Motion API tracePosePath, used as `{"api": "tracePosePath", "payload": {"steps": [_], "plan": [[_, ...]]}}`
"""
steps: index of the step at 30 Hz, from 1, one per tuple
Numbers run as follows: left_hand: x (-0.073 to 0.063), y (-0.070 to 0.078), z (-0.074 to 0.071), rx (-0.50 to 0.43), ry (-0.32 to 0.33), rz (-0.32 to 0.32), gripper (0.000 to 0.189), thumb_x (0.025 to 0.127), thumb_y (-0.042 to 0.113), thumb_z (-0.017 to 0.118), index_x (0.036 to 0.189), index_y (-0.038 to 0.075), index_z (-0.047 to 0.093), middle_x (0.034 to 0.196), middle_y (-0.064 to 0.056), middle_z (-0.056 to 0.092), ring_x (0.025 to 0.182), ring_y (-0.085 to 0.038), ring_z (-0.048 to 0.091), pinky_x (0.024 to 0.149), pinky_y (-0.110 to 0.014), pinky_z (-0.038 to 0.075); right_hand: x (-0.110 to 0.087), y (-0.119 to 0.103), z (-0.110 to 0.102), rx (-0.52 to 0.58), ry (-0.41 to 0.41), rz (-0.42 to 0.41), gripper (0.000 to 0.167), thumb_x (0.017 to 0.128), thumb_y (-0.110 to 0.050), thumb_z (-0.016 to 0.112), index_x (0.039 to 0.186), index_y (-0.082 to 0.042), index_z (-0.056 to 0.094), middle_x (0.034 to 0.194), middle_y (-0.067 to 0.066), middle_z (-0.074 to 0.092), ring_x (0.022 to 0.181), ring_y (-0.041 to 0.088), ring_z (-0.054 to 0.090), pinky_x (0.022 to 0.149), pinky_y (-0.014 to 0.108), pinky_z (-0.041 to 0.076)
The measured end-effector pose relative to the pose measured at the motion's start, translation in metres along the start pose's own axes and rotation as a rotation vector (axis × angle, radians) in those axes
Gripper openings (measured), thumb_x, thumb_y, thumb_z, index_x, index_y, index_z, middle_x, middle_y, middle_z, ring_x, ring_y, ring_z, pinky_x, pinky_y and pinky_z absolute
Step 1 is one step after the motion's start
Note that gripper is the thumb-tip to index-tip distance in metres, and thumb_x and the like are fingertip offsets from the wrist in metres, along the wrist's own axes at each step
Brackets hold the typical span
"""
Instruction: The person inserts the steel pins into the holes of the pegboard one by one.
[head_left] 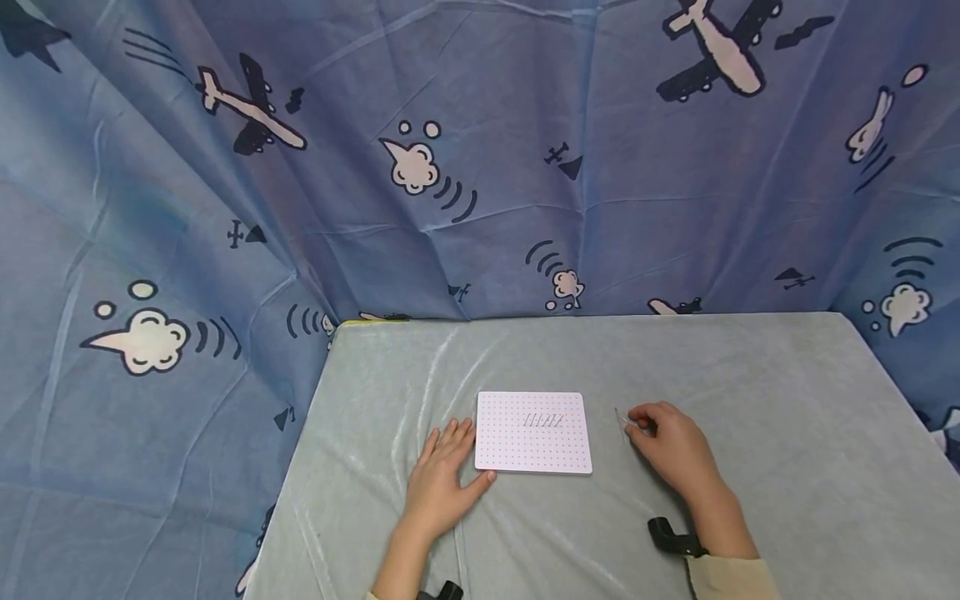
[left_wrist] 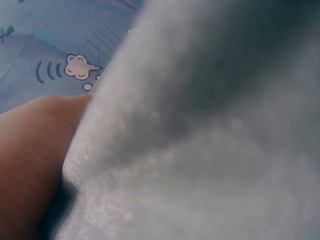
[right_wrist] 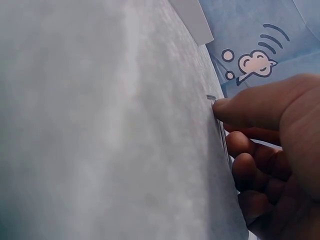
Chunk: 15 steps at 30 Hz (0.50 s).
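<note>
Several apparent pins [head_left: 543, 421] line the board [head_left: 517, 457], head view only.

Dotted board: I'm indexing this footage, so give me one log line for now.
dotted board: on grey cloth, bearing slanted thin pieces | left hand: at board's left edge | right hand: pinching thin item

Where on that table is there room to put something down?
Bare cloth lies behind the white board, up to the patterned curtain, and right of the right hand. Crowded: the board's left edge, where the left hand rests, and the narrow gap between board and right hand, which pinches something thin.
</note>
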<state>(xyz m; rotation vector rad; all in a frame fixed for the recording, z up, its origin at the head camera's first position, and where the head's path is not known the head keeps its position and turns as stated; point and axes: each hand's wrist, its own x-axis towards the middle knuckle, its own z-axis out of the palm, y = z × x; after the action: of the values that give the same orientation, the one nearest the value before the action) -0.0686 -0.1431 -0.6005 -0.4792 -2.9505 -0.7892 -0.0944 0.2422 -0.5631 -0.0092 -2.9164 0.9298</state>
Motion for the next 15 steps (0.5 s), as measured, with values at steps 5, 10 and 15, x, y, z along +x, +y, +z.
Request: {"api": "tracePosePath", "payload": {"steps": [5, 10, 15], "plan": [[0.0002, 0.0016, -0.0008, -0.001, 0.011, 0.005, 0.084, 0.097, 0.062, 0.074, 0.162, 0.013, 0.055, 0.172, 0.003, 0.043, 0.163, -0.016, 0.030, 0.137, -0.041, 0.013, -0.0003, 0.0016, -0.0008, -0.009, 0.001, -0.018, 0.015, 0.096, -0.011, 0.081, 0.104, 0.001, 0.079, 0.091, 0.008, 0.068, 0.078, 0.023, 0.059, 0.070, 0.043, 0.053], [0.0007, 0.0033, -0.0009, -0.004, 0.045, 0.030, 0.082, 0.095, 0.058, 0.077, 0.159, 0.011, 0.058, 0.169, -0.001, 0.048, 0.162, -0.022, 0.035, 0.137, -0.046, 0.018, -0.0007, 0.0040, 0.0000, -0.004, 0.001, -0.018, 0.011, 0.097, -0.012, 0.081, 0.102, -0.002, 0.079, 0.090, 0.006, 0.069, 0.078, 0.021, 0.060, 0.071, 0.044, 0.054], [0.0009, 0.0037, -0.0009, -0.006, 0.043, 0.028, 0.082, 0.096, 0.058, 0.076, 0.160, 0.010, 0.057, 0.170, -0.001, 0.047, 0.162, -0.021, 0.034, 0.137, -0.046, 0.017, -0.0010, 0.0042, -0.0005, -0.005, 0.000, -0.023, 0.010, 0.097, -0.011, 0.081, 0.100, -0.002, 0.080, 0.090, 0.006, 0.071, 0.078, 0.022, 0.063, 0.071, 0.046, 0.056]]}}
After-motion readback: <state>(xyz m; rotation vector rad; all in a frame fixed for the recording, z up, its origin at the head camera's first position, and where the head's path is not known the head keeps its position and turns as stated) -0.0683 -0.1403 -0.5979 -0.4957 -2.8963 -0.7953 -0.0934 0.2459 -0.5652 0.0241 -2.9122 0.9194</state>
